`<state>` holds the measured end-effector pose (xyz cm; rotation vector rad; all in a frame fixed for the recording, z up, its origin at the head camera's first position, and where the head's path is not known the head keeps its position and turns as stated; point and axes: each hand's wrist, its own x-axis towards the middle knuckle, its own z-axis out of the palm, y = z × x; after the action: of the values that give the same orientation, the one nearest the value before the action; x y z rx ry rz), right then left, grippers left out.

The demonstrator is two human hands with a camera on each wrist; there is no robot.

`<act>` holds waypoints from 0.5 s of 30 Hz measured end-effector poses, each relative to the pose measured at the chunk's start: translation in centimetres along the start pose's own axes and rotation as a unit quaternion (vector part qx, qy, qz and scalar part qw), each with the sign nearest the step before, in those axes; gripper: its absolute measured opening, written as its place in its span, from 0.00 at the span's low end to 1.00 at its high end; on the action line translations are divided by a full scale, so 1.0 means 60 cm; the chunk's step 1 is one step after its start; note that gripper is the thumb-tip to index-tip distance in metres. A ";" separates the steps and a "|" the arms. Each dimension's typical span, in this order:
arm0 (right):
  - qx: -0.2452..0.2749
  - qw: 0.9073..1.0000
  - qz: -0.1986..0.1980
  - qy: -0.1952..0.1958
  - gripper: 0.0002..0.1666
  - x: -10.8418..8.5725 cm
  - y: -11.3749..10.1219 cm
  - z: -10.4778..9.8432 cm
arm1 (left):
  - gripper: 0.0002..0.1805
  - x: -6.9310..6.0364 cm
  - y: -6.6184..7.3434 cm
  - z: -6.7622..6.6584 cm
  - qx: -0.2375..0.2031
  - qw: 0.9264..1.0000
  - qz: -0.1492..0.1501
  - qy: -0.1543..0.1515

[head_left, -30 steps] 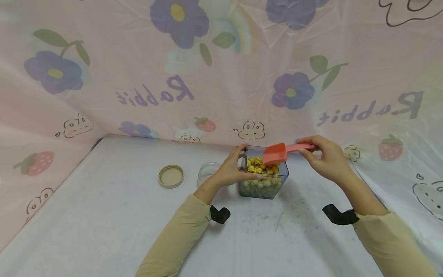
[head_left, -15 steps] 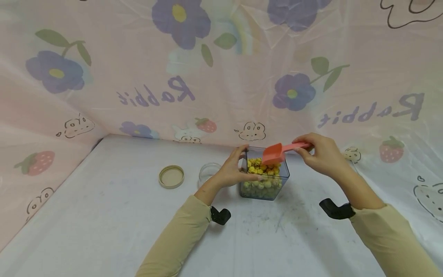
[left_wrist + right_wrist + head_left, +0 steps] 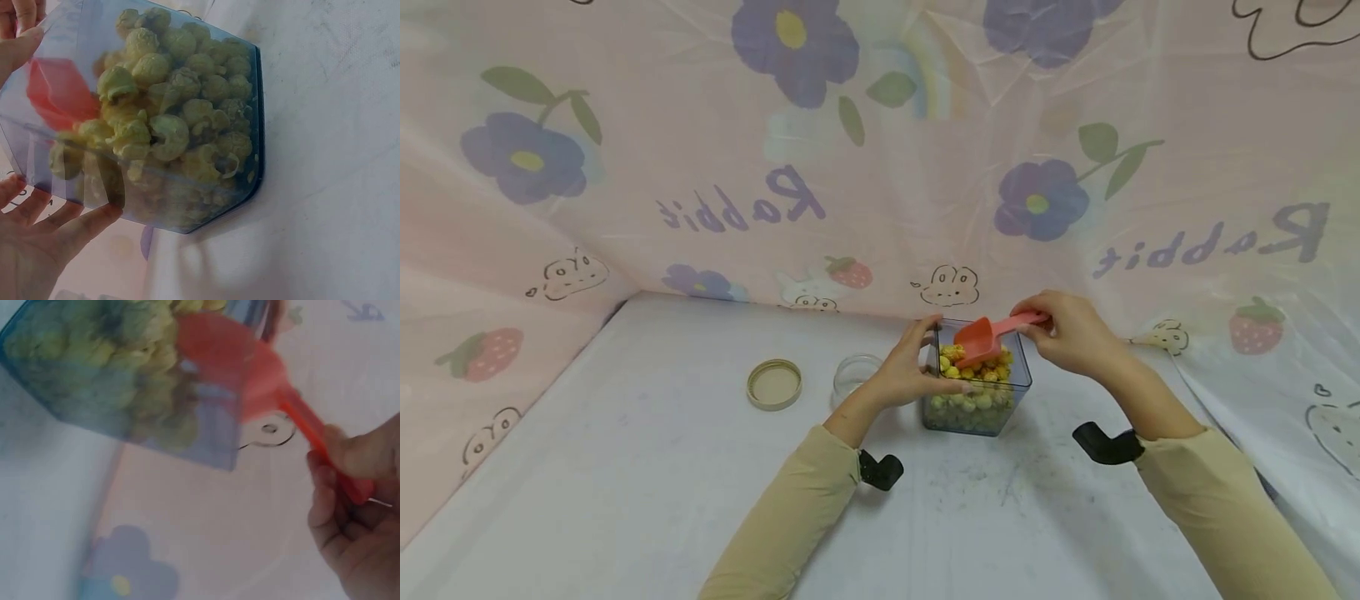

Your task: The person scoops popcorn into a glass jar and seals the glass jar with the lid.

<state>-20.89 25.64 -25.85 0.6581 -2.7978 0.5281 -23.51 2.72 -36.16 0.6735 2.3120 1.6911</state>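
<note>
A clear, bluish square container (image 3: 1019, 367) stands on the table, partly filled with yellow popcorn (image 3: 169, 134). My left hand (image 3: 901, 375) grips it from the left, thumb along the front wall and fingers round the far side. The handle of a pink-red scoop (image 3: 977, 342) is held by my right hand (image 3: 1069, 335), between thumb and fingers. Its bowl dips inside the container's rim, against the top of the popcorn in the head view. Through the wall in the right wrist view, the scoop bowl (image 3: 222, 359) is seen beside the popcorn; its tip is hidden.
Behind my left wrist stands a clear round jar (image 3: 856, 367), partly covered by the hand. A beige round lid (image 3: 774, 385) lies further left on the white table (image 3: 625, 467). A pink printed curtain (image 3: 880, 208) rises right behind the container.
My right hand has moved left and slightly down with the scoop, taking its bowl lower into the container and onto the popcorn. My left hand keeps its grip on the container.
</note>
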 end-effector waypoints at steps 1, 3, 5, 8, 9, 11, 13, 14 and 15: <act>0.009 1.000 0.006 0.000 0.10 -0.002 0.005 0.002 | 0.56 0.000 0.000 0.001 -0.001 1.000 0.001 0.000; 0.031 0.999 0.020 0.001 0.10 -0.008 0.017 0.007 | 0.57 0.000 -0.001 0.002 -0.002 1.000 0.003 0.000; 0.057 0.998 0.035 0.002 0.10 -0.015 0.029 0.012 | 0.57 0.000 -0.002 0.002 -0.001 1.000 0.003 0.001; 0.090 0.995 0.033 0.015 0.09 -0.022 0.045 0.022 | 0.57 0.000 -0.003 0.001 -0.001 1.000 0.003 0.002; 0.098 0.995 0.025 0.021 0.09 -0.023 0.049 0.026 | 0.57 0.000 -0.002 0.000 -0.002 1.000 0.003 0.003; 0.115 0.993 0.005 0.030 0.09 -0.029 0.054 0.033 | 0.56 0.000 -0.002 0.001 -0.004 1.000 0.002 0.004; 0.119 0.992 -0.019 0.032 0.09 -0.034 0.055 0.040 | 0.56 -0.001 -0.001 0.001 -0.005 1.000 0.001 0.005; 0.121 0.992 -0.028 0.031 0.09 -0.036 0.054 0.044 | 0.56 -0.001 0.000 0.002 -0.006 1.000 0.001 0.005; 0.125 0.991 -0.032 0.028 0.10 -0.038 0.053 0.048 | 0.56 -0.001 0.000 0.002 -0.007 1.000 0.001 0.005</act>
<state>-20.73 28.05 -30.04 0.7648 -2.6731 0.8786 -23.40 2.81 -36.23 0.6649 2.3038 1.7145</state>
